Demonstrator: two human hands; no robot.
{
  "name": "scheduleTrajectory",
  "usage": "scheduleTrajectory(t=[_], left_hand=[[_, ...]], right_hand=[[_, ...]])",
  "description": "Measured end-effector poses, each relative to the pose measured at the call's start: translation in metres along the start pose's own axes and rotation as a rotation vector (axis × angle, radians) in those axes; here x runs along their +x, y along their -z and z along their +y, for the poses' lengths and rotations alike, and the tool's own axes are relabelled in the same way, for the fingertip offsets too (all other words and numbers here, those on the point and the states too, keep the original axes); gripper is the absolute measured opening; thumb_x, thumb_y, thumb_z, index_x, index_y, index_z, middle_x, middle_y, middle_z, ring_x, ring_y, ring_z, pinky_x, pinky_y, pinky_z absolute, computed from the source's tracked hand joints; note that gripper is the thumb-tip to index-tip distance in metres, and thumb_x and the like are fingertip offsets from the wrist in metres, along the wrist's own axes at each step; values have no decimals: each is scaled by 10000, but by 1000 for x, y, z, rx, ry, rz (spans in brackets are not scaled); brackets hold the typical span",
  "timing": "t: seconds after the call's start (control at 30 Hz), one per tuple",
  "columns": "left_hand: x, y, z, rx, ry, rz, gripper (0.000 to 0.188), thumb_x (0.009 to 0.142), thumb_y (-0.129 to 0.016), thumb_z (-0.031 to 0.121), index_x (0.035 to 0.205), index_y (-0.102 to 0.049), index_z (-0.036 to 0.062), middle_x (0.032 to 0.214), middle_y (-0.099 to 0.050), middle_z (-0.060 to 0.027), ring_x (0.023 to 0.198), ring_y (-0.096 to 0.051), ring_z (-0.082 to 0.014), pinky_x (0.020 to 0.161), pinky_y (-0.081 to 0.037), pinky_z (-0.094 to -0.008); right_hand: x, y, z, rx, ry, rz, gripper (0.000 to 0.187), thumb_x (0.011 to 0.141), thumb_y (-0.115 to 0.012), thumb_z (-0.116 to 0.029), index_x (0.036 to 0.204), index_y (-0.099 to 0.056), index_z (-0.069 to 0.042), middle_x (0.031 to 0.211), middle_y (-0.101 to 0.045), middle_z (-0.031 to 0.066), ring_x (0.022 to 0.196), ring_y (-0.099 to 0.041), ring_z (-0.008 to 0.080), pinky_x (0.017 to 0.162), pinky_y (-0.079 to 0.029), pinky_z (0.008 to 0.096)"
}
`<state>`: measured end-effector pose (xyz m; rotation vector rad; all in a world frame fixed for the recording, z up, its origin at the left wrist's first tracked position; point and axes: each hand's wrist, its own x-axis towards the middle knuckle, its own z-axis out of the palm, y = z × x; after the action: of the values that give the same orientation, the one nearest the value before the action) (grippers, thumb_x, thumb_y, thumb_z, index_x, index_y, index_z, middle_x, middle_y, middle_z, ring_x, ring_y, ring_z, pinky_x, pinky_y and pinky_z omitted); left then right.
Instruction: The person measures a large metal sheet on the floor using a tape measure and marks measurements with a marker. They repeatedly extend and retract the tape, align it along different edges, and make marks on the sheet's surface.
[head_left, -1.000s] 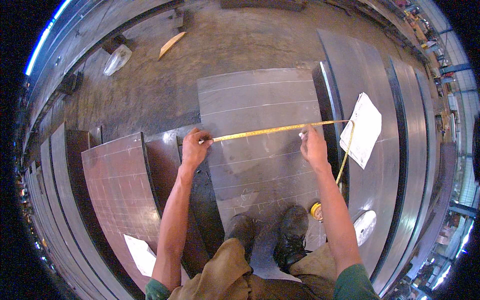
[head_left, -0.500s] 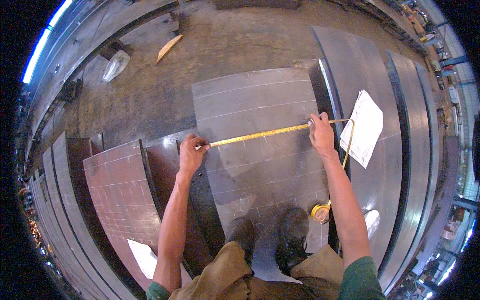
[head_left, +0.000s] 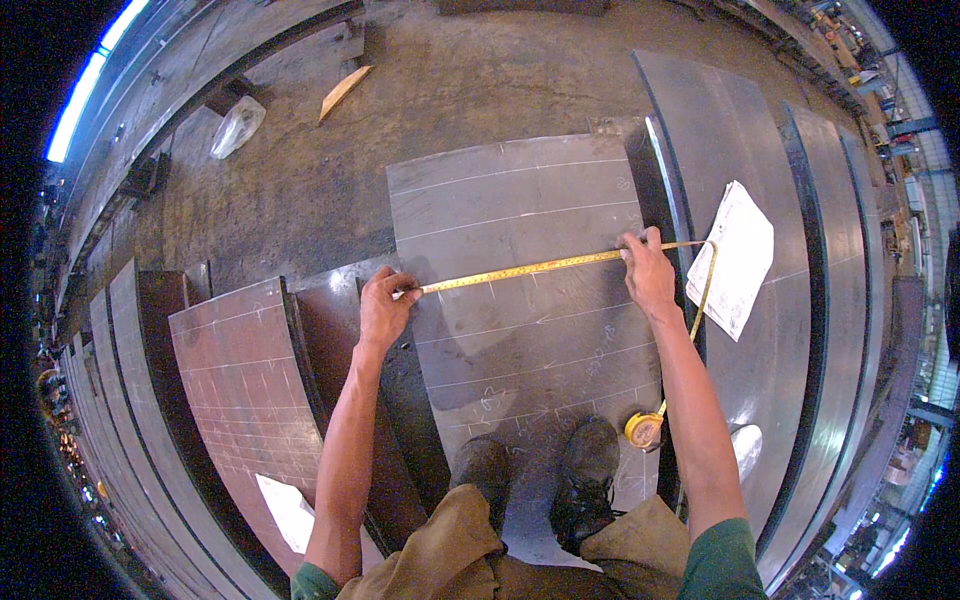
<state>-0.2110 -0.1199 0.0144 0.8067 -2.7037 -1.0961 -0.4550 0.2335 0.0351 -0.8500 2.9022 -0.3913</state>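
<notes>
Head cam: I see L hand [head_left: 385, 308] pinching tape measure [head_left: 530, 270] end, R hand [head_left: 650, 276] pinching blade nr steel plate's [head_left: 480, 195] R edge; tape spans plate. Prob. width-measuring step; next needs steady tension, careful rdg.

1. Left hand [head_left: 385, 308]: fingers cover the end of the tape blade [head_left: 520, 271]; the markings [head_left: 560, 264] to its right are too small for us to read.
2. Below the right hand [head_left: 650, 272], the right forearm [head_left: 702, 420] hides a blade stretch above the yellow case [head_left: 643, 431].
3. Same forearm overlaps a white object [head_left: 747, 450]; we cannot identify it.
4. Below the left hand, a paper sheet [head_left: 284, 512] runs behind the left forearm [head_left: 349, 440].
</notes>
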Motion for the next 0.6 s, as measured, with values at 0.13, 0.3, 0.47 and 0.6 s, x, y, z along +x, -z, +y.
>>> scheduleTrajectory(t=[0.13,0.3,0.47,0.6], left_hand=[[0,0,-3,31,-3,-18,202,723,-802,91,912,-748,45,845,-623,-123,805,-627,-311,728,-491,-411],[0,-2,-8,19,-53,16,185,728,-802,102,894,-742,44,834,-618,-123,794,-623,-315,718,-486,-413],[-1,0,-2,13,-24,8,184,726,-801,85,896,-742,44,829,-619,-122,779,-626,-307,716,-487,-413],[-1,-3,-7,-33,-37,26,191,717,-804,66,897,-743,49,822,-620,-117,771,-626,-296,712,-486,-413]], right_hand=[[-1,-1,1,16,5,-13,279,897,-571,-85,1167,-610,-143,1117,-490,202,901,-642,424,724,-548,514],[0,-5,6,-5,28,0,283,908,-570,-99,1187,-599,-140,1121,-493,200,927,-643,422,750,-547,521],[0,-3,3,-3,1,-22,285,899,-585,-89,1181,-594,-134,1142,-494,206,942,-638,425,755,-546,520],[1,-2,3,23,16,-18,265,889,-599,-80,1150,-593,-127,1142,-495,208,942,-635,430,758,-545,516]])
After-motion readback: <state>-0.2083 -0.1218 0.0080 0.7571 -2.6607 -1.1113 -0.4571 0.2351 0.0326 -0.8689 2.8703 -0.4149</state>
